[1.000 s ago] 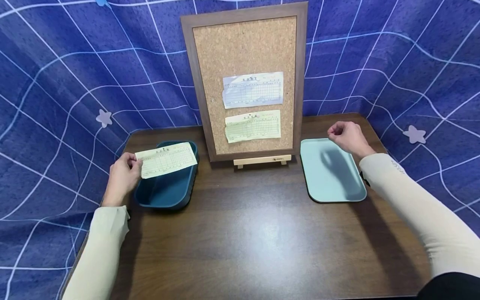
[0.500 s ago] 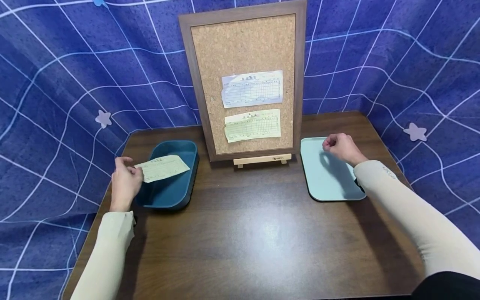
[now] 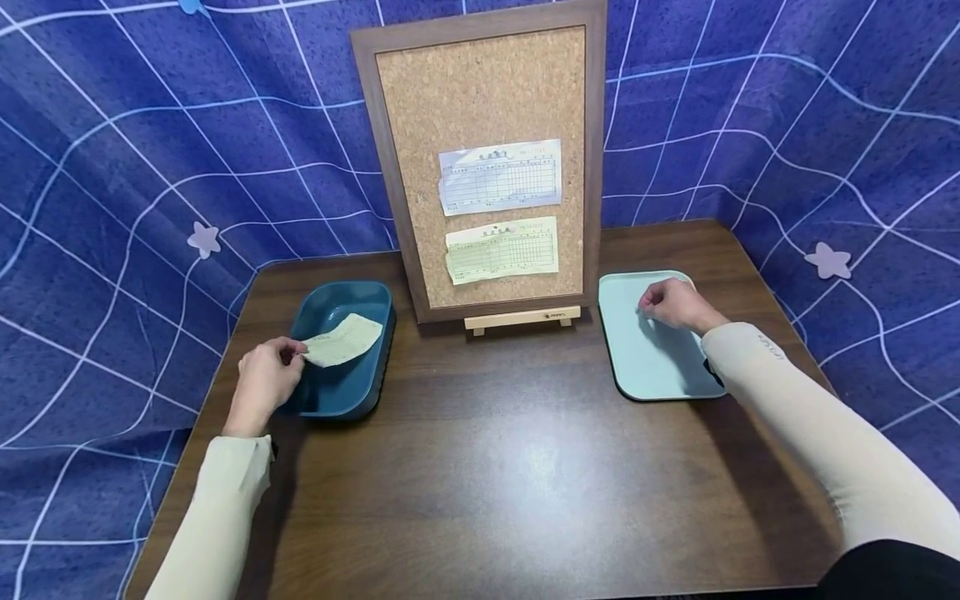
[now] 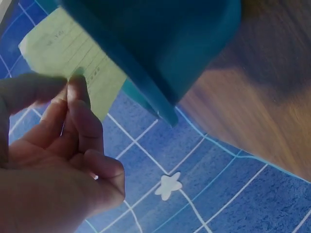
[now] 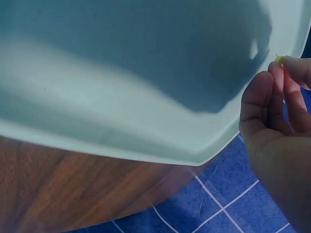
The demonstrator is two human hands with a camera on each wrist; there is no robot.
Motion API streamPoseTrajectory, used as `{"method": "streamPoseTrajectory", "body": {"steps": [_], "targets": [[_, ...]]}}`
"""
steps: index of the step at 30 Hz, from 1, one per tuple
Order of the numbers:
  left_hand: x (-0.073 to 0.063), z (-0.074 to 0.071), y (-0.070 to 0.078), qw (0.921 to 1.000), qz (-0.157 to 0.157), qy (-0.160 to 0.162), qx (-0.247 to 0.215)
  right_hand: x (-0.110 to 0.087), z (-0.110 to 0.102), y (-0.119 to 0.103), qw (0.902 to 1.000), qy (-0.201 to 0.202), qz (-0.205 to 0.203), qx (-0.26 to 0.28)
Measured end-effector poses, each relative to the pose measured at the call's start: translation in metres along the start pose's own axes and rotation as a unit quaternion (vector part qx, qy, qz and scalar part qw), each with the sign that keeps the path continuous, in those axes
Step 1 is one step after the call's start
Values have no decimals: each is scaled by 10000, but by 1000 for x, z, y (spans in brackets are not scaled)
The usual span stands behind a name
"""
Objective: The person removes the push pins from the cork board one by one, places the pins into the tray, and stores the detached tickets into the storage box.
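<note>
My left hand (image 3: 266, 383) pinches the left end of a pale yellow-green printed form slip (image 3: 347, 340), over the dark blue bin (image 3: 330, 396). The slip's free end bends within the bin's outline. In the left wrist view, thumb and index finger meet at the slip's edge beside the bin rim. On the other side, my right hand (image 3: 678, 305) is above the light aqua tray (image 3: 626, 354). Between its thumb and fingertips shows a tiny yellow-green push pin (image 5: 280, 59) with a thin point sticking out.
A framed cork board (image 3: 480, 92) stands at the back centre on a small wooden easel (image 3: 522, 317). Pinned to it are a bluish-white form (image 3: 500, 179) and a pale green form (image 3: 502, 252). Blue curtain (image 3: 97, 208) surrounds the brown table (image 3: 487, 467).
My left hand has lowered the slip toward the bin and moved right, and the slip now bends. The right hand has come slightly lower and left over the tray.
</note>
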State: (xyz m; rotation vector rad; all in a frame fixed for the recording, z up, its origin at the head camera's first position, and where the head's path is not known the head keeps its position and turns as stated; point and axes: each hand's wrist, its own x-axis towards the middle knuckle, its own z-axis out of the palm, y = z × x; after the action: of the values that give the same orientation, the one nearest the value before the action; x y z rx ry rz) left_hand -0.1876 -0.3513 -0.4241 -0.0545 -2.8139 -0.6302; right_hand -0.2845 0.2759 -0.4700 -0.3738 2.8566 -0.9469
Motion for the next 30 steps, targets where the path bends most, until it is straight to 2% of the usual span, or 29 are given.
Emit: {"method": "streamPoseTrajectory", "body": {"steps": [3, 6, 13, 17, 22, 25, 30], "targets": [[-2, 3, 3, 9999, 79, -61, 39, 0, 2, 0, 10000, -58, 42, -22], [-3, 7, 6, 9996, 108, -256, 85, 0, 5, 0, 9999, -107, 66, -9], [-4, 10, 13, 9923, 21, -1219, 217, 0, 7, 1, 9995, -176, 245, 55], [-4, 11, 12, 9880, 63, -1523, 247, 0, 7, 1, 9992, -227, 337, 27], [-2, 10, 14, 9871, 175, -1574, 237, 0, 6, 1, 9988, -328, 375, 10], [1, 8, 17, 9890, 143, -1464, 179, 2, 4, -1, 9993, -283, 222, -58], [9, 4, 26, 9934, 193, -1133, 14, 5, -4, -12, 9994, 228, -206, -173]]}}
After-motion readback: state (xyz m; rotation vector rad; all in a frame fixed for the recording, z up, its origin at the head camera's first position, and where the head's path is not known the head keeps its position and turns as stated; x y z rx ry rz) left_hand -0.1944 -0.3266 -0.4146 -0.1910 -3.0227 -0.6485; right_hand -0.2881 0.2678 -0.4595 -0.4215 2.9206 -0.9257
